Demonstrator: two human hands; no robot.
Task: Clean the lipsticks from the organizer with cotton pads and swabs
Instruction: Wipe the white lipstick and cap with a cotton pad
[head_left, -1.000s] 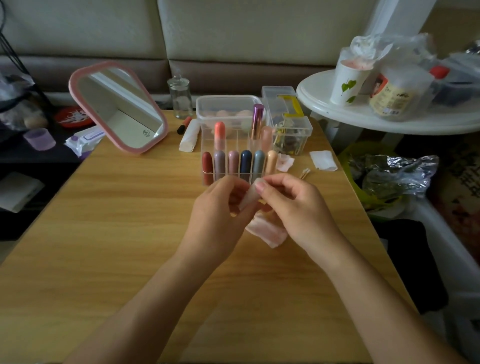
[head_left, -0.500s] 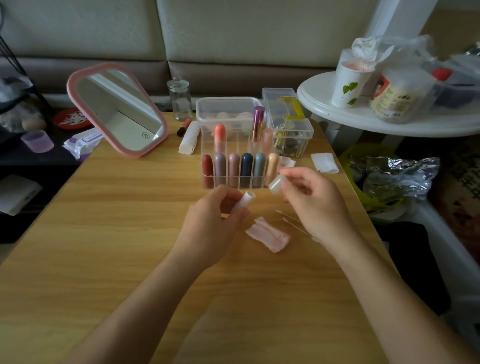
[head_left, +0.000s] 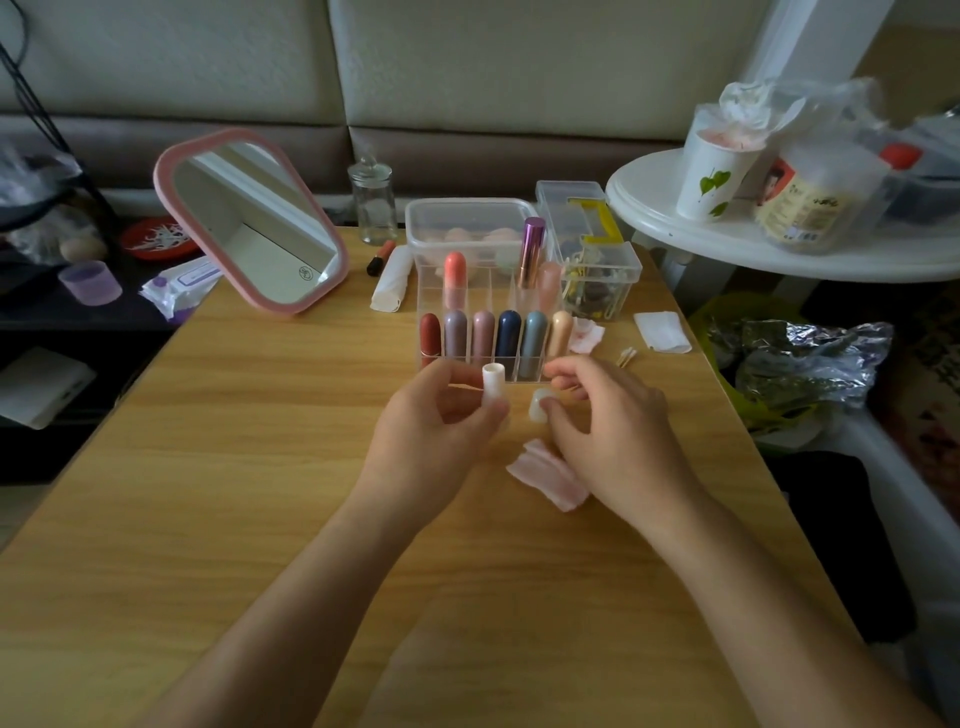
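Once the cap (head_left: 539, 404) had come off, the right hand (head_left: 618, 436) pinched it low over the desk (head_left: 260, 467) beside the stained cotton pad (head_left: 549, 475), while the left hand (head_left: 431, 436) gripped the opened lipstick (head_left: 493, 383) upright before the organizer (head_left: 491, 291), ready for cleaning.

We see a light wooden table (head_left: 208, 519) spread beneath the left hand (head_left: 431, 441) and the right hand (head_left: 618, 436). Straight beyond them a pale cushioned sofa (head_left: 519, 67) fills the back, and further right of the right hand stands a round white side table (head_left: 727, 249); the light is soft and dim.
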